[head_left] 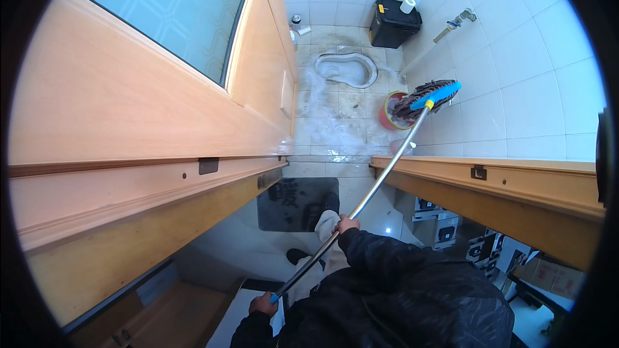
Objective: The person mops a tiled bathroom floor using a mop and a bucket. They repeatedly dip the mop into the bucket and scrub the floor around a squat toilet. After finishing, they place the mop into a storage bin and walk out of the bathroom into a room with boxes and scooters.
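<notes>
A mop with a long metal pole slants from the lower left up to the right. Around the blue-tipped lower end of the pole, my left hand is closed. Farther up, my right hand grips the shaft near its middle. At the far end, the blue mop head with dark shaggy strands is raised over a red bucket with a yellowish rim, partly covering it. Whether the strands touch the bucket cannot be made out. Suds lie on the tiled floor beside it.
Beyond the doorway, a white squat toilet is set in the floor. A black lidded box stands against the back wall, a paper roll on top. Left is an open wooden door; a dark mat lies before the threshold.
</notes>
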Available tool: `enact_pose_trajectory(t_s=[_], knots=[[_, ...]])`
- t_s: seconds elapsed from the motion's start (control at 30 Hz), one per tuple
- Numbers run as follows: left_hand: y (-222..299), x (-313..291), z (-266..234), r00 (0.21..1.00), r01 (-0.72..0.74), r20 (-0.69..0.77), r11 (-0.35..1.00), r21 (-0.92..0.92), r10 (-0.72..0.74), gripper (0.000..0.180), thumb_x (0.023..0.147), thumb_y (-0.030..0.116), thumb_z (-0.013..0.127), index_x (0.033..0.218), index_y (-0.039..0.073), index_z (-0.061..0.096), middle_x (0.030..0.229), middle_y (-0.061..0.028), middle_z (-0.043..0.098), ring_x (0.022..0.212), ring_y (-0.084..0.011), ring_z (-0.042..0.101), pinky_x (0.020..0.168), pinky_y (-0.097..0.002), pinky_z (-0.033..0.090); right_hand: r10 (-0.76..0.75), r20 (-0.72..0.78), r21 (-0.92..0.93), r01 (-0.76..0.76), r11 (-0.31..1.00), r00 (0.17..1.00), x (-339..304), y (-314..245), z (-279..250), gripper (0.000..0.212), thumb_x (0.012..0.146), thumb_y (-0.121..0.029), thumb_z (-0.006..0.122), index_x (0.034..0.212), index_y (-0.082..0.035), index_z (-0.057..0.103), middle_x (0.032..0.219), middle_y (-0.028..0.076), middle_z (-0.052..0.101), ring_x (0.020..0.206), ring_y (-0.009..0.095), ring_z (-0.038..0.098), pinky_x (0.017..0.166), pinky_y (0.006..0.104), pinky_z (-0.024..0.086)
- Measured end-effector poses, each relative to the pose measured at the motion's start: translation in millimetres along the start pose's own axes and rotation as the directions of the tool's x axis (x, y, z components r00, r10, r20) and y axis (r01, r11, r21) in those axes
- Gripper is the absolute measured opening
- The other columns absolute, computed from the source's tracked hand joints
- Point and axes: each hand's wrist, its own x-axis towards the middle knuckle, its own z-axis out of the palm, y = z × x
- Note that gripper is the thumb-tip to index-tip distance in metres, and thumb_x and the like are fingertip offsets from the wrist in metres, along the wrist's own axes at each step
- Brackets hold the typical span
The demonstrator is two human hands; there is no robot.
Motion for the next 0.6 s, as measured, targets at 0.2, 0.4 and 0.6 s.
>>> enact_pose_trajectory(t_s=[0.2,0.4,0.6], knots=[[-1.7,7.2,-8.7,0.999,-0.034,0.043,0.999,0.040,0.033,0.026,0.081,0.033,0.065,0.093,0.011,0.060,0.080,-0.0208,0.066,0.080,-0.0439,0.063,0.074,-0.0557,0.050,-0.017,0.035,-0.011,0.017,1.000,0.999,7.4,-2.1,6.9,0.034,0.086,-0.014,0.061,0.100,0.010,0.041,0.063,0.020,0.054,0.044,0.031,0.056,0.040,0.0426,0.046],[68.6,27.0,-44.2,0.998,-0.047,0.039,0.999,-0.026,0.048,0.029,0.084,0.033,0.062,0.099,0.009,0.061,0.089,-0.0228,0.066,0.087,-0.0433,0.063,0.079,-0.0536,0.050,-0.068,0.068,-0.184,0.079,0.980,0.995,105.6,-18.7,21.0,0.027,0.087,-0.017,0.055,0.072,0.006,0.054,0.055,0.018,0.056,0.048,0.032,0.060,0.044,0.0438,0.049],[219.0,22.7,-97.1,0.989,-0.055,0.130,0.996,-0.077,0.064,0.029,0.090,0.029,0.055,0.109,0.006,0.056,0.097,-0.0234,0.066,0.091,-0.0430,0.064,0.080,-0.0525,0.050,-0.158,-0.074,-0.645,0.073,0.760,0.985,213.6,-87.7,16.5,0.030,0.086,-0.022,0.055,0.067,0.001,0.064,0.066,0.017,0.067,0.058,0.031,0.067,0.059,0.0413,0.056]])
